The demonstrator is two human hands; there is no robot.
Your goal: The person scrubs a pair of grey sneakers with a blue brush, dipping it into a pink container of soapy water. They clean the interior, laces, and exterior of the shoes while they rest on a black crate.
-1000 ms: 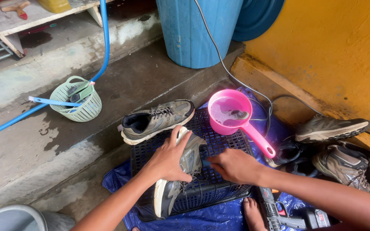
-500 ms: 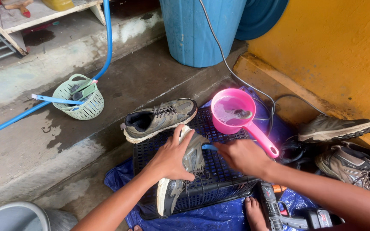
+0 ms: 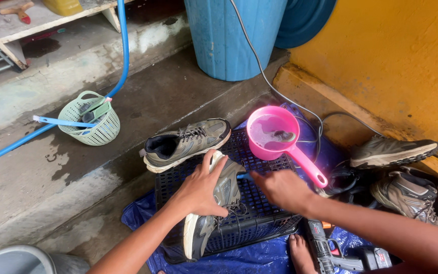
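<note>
My left hand [image 3: 201, 190] presses down on a grey sneaker [image 3: 221, 203] lying on its side on an upturned black plastic crate [image 3: 269, 218]. My right hand [image 3: 282, 189] is closed around a small blue-handled tool [image 3: 243, 176], probably a brush, held against the sneaker's side. A second olive-grey sneaker [image 3: 186, 143] stands upright at the crate's far edge. A pink water dipper [image 3: 275, 137] with water in it rests on the crate's right corner, just beyond my right hand.
Blue tarp [image 3: 239, 261] under the crate. More shoes [image 3: 394, 151] lie right by the yellow wall. A green basket [image 3: 89, 119] and blue hose [image 3: 123, 50] lie left, a blue barrel [image 3: 229, 35] behind, a power tool [image 3: 330, 251] and bare foot [image 3: 300, 253] below.
My right hand has slid a little right along the sneaker's side with the blue tool. My left hand keeps pressing the shoe down.
</note>
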